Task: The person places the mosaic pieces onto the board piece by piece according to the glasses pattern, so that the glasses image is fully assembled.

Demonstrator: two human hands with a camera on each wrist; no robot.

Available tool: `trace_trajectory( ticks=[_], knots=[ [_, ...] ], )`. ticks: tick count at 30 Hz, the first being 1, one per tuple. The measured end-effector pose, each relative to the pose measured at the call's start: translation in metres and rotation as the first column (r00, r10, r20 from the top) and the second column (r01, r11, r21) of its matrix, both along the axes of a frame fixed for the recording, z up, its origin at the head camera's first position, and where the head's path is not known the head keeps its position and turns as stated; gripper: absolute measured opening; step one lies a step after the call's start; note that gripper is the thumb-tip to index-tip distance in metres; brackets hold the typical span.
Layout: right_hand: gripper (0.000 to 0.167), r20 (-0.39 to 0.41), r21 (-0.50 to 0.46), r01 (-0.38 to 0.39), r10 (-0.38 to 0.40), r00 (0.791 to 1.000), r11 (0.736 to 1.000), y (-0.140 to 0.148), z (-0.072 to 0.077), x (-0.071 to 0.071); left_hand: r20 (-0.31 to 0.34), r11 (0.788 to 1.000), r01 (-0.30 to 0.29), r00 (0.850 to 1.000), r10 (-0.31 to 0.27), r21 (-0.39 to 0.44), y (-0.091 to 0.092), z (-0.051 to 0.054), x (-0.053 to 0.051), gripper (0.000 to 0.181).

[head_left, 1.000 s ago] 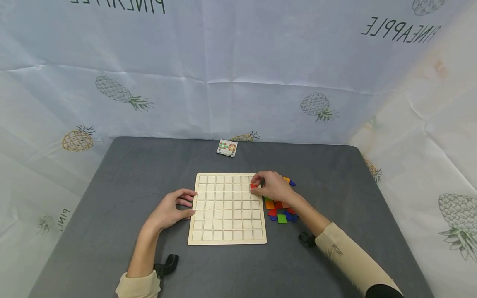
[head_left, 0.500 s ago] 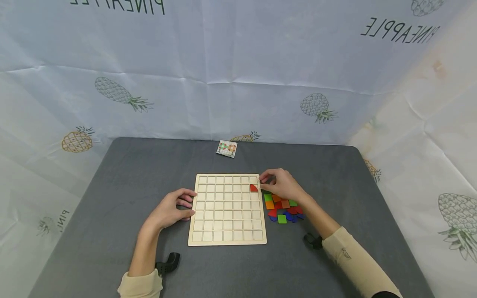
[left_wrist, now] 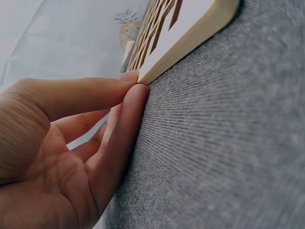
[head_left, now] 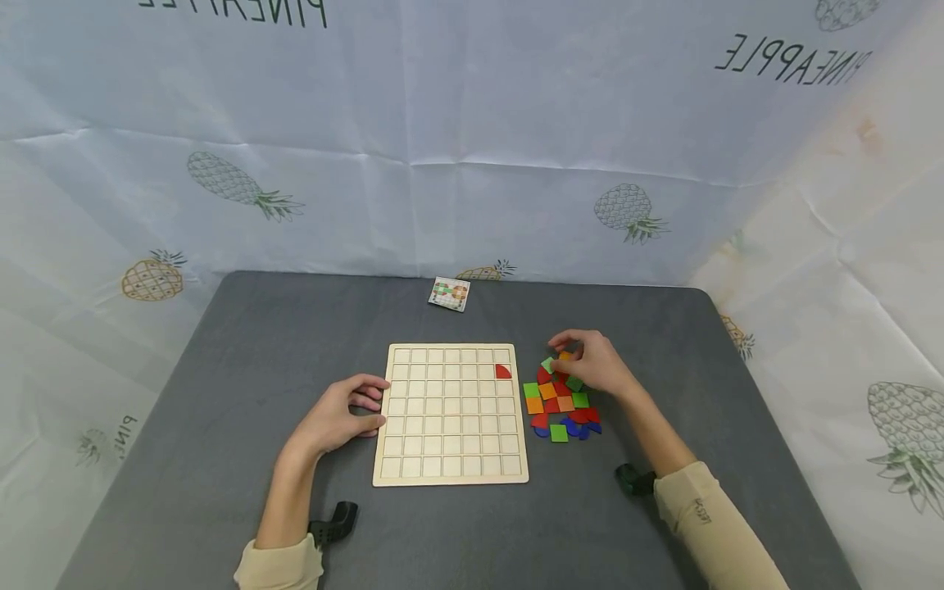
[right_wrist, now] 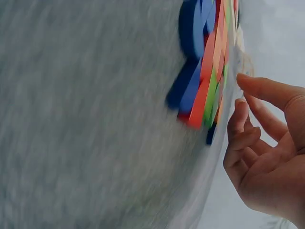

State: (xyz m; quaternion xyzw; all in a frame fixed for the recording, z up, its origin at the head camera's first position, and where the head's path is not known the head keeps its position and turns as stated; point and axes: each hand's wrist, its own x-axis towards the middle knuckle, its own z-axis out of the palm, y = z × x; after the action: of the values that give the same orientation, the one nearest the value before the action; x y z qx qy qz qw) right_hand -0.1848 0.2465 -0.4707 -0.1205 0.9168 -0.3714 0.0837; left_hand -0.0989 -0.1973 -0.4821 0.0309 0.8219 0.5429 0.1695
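A light wooden grid board (head_left: 444, 430) lies flat on the grey table. In its upper right part, one square bears a red quarter-round piece (head_left: 503, 372). The left hand (head_left: 335, 414) touches the board's left edge with its thumb and fingertips, as the left wrist view shows close up at the board's rim (left_wrist: 183, 45). Over the far end of a pile of coloured pieces (head_left: 565, 403) hovers the right hand (head_left: 593, 360), thumb near a light green piece (head_left: 548, 365). Nothing shows between the thumb and fingers of the right hand (right_wrist: 267, 143) in its wrist view.
A small printed card (head_left: 449, 294) with a coloured pattern lies behind the board near the table's far edge. White cloth with pineapple drawings (head_left: 625, 205) hangs around the table (head_left: 310, 311). Blue, red, orange and green pieces crowd the board's right side.
The right hand let go of the red quarter-round piece on the board, then moved right to the far end of the pile. The left hand has stayed at the board's edge.
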Motion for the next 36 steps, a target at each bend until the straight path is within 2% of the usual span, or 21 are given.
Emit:
trace_trajectory(
  ticks=[5, 9, 20, 24, 30, 36],
  knots=[
    [0.031, -0.007, 0.038, 0.022, -0.022, 1.0, 0.999, 0.016, -0.004, -0.004, 0.0, 1.0, -0.009, 1.0, 0.009, -0.002, 0.001, -0.002, 0.0, 0.054],
    [0.033, 0.009, 0.06, 0.011, -0.011, 1.0, 0.998, 0.026, -0.006, -0.007, -0.001, 1.0, -0.01, 1.0, 0.01, -0.005, 0.001, -0.002, 0.0, 0.053],
    [0.035, 0.036, 0.031, -0.111, 0.11, 0.993, 0.993, 0.043, -0.009, -0.018, -0.007, 1.0, -0.012, 1.0, 0.012, -0.009, 0.001, -0.003, 0.001, 0.052],
    [0.037, 0.068, 0.008, -0.124, 0.123, 0.99, 0.992, 0.047, -0.009, -0.022, -0.005, 1.0, -0.014, 1.0, 0.014, -0.011, 0.002, -0.003, 0.0, 0.052],
    [0.036, 0.08, 0.001, -0.117, 0.116, 0.99, 0.993, 0.05, -0.01, -0.024, 0.003, 1.0, -0.022, 1.0, 0.022, -0.018, 0.002, -0.003, 0.001, 0.052],
    [0.036, 0.089, 0.038, -0.093, 0.09, 0.992, 0.995, 0.049, -0.009, -0.023, -0.001, 1.0, -0.017, 1.0, 0.017, -0.012, 0.001, -0.002, 0.001, 0.054]
  ],
)
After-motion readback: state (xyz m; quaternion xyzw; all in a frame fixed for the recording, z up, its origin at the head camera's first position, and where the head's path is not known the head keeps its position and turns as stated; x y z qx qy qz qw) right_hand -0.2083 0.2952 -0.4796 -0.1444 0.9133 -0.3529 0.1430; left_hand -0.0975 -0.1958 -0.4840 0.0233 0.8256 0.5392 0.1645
